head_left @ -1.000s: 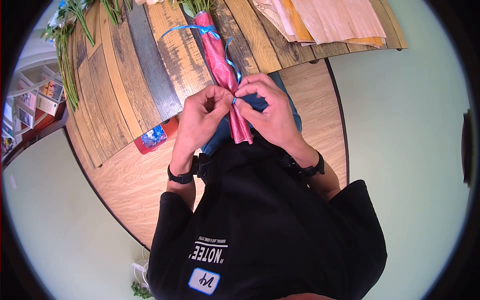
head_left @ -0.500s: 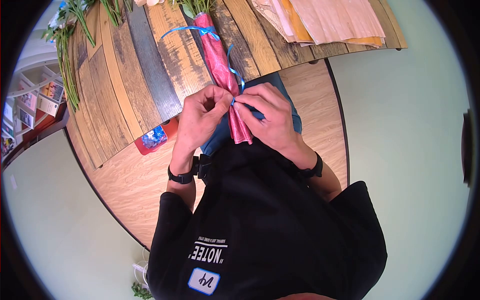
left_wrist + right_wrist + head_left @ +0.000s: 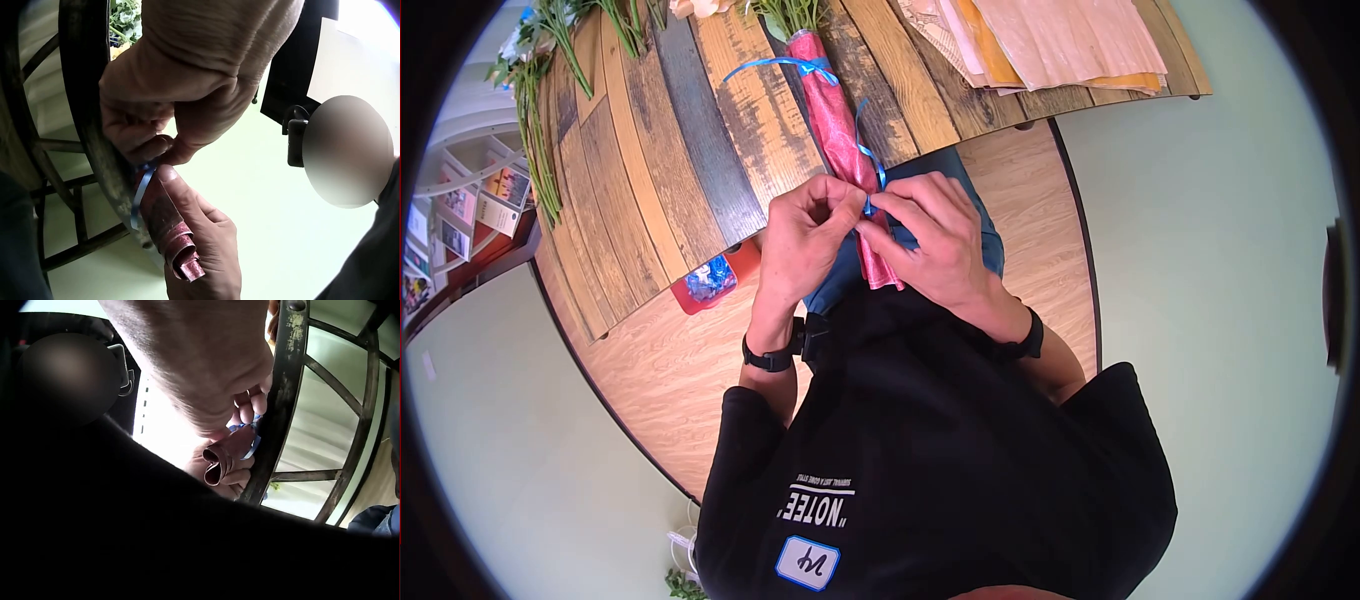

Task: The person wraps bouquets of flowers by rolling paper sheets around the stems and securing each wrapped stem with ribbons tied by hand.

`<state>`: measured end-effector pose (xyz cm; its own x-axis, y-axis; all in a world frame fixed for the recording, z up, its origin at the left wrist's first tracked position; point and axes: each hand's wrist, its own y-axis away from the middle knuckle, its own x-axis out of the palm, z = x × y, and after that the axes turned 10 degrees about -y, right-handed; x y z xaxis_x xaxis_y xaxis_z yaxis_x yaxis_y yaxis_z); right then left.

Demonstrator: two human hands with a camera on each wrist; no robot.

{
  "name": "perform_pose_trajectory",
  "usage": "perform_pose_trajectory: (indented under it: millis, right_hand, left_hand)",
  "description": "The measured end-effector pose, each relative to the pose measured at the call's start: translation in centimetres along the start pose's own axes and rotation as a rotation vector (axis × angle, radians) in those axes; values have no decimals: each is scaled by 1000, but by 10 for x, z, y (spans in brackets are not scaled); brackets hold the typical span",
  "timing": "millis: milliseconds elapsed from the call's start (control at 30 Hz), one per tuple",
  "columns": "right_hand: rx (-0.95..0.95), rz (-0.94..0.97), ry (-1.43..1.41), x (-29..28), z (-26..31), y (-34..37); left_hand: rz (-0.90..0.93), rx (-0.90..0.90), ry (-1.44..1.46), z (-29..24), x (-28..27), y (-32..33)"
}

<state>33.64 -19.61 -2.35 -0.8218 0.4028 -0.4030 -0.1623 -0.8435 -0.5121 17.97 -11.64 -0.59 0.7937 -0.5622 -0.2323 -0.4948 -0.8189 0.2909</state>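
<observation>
A bouquet wrapped in pink-red paper lies over the table edge, its stems end pointing at the person. Blue ribbon runs along it, and a second blue ribbon is tied near the flowers. The left hand pinches blue ribbon against the wrap's lower part. Opposite it, the right hand has bent fingers at the same ribbon, thumb against the wrap. In the left wrist view the rolled end of the wrap shows below the ribbon. Fingertips partly hide the ribbon crossing.
Green stems lie on the table's left side. Stacked pink and yellow wrapping sheets lie at the upper right. Under the table edge is a red container with blue contents. A shelf with cards stands far left.
The right hand's fingers have shifted, with its thumb lower along the wrap. The loose ribbon has changed its curve beside the wrap. The left hand keeps its pinch.
</observation>
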Motion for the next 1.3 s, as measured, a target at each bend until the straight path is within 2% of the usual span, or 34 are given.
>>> perform_pose_trajectory:
  millis: [467, 567, 633, 700, 767, 900, 967, 1100, 1300]
  right_hand:
    - [-36, -49, 22, 1, 2, -4]
    - [-41, -38, 22, -5, 4, -7]
    - [-45, -29, 29, -7, 6, -8]
    - [39, 8, -55, -11, 9, -9]
    - [39, 6, -58, -12, 9, -9]
    - [76, 29, -88, -15, 11, -10]
    - [76, 26, -91, -14, 10, -10]
    - [119, 28, -117, -16, 13, -8]
    - [79, 24, -29, -18, 20, -11]
  left_hand:
    - [47, -37, -18, -6, -5, 7]
    - [53, 22, -115, -8, -9, 6]
    - [48, 134, -191, -6, -10, 6]
    - [77, 138, -278, -11, -15, 5]
    - [54, 226, -372, -12, -17, 3]
    - [63, 236, -377, -11, -21, 3]
    - [31, 298, -406, -9, -20, 2]
    - [40, 253, -433, -11, -20, 3]
    - [40, 301, -400, -9, -19, 1]
